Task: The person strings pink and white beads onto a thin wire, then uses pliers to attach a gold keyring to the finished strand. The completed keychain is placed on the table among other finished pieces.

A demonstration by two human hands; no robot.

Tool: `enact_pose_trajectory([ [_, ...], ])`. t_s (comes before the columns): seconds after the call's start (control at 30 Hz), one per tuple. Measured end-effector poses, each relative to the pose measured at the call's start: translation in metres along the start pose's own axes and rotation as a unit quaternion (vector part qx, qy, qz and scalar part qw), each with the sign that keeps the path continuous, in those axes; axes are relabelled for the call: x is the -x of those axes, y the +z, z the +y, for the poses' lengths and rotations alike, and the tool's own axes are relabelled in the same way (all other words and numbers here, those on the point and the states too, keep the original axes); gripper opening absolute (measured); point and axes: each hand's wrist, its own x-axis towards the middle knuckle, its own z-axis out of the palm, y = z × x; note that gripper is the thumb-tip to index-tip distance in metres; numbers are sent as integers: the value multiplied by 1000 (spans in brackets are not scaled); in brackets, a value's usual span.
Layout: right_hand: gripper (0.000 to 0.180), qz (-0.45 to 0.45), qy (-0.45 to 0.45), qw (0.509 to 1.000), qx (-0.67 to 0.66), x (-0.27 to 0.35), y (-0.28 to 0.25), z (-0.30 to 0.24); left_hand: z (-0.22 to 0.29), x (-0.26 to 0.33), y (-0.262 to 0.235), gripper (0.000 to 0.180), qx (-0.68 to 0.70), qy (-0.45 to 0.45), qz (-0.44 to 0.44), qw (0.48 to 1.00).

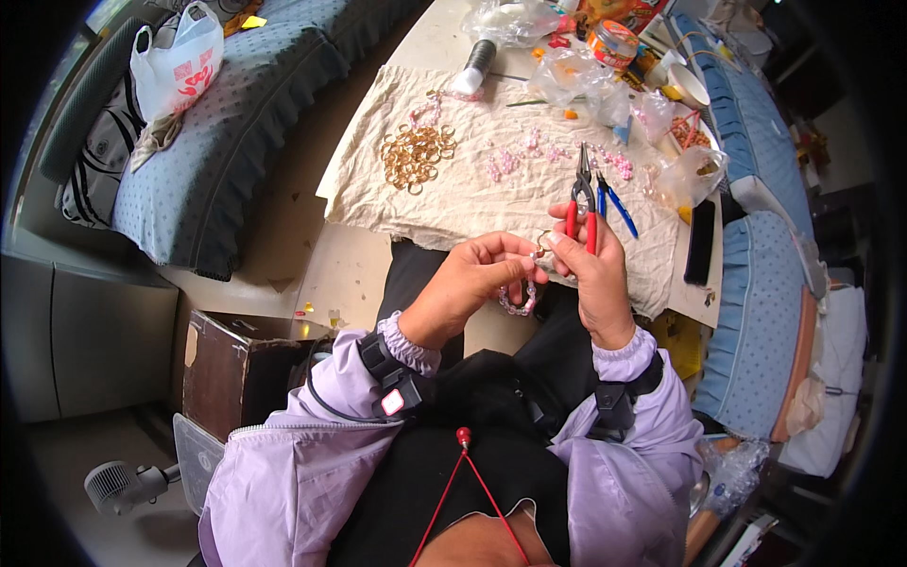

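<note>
Closed at the fingertips, my left hand [463, 283] pinches a string of pink and clear beads [516, 309] that hangs in a loop below the fingers. My right hand [603, 283] is closed around red-handled pliers [591, 227], their jaws pointing away from me. Between its thumb and fingertips it also holds a gold ring or clasp [541, 244], close to the bead string's upper end. The fingers partly hide where the two meet. Just beyond the hands lies a cream cloth [378, 213], bearing a pile of gold rings [416, 156] and loose pink beads [505, 165].
Blue-handled pliers [620, 210] lie beside the red ones. A spool [480, 59], plastic bags [567, 76] and an orange-lidded jar [613, 43] crowd the table's far side. A dark narrow object [699, 243] is at the right edge. Blue-covered seats flank the table.
</note>
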Motion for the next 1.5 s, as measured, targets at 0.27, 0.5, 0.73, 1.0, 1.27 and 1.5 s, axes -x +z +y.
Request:
enact_pose_trajectory([
  [0.27,42,-21,-74,992,105,-5,-8,7,-11,-4,-9,18,36,-5,5,999],
  [0.5,47,-91,-107,918,372,27,-44,-19,-11,-2,-13,20,83,-18,39,996],
  [0.73,48,-116,-51,907,402,38,-49,-23,-5,-1,-9,18,65,-4,41,997],
  [1.0,46,-115,-23,911,396,38,-45,-26,-3,5,-6,20,42,19,39,998],
  [1.27,39,-101,-44,923,370,40,-45,-31,-1,5,-2,17,23,29,36,999],
  [1.5,31,-117,-33,894,431,33,-50,-20,-4,-1,-7,18,4,1,40,999],
])
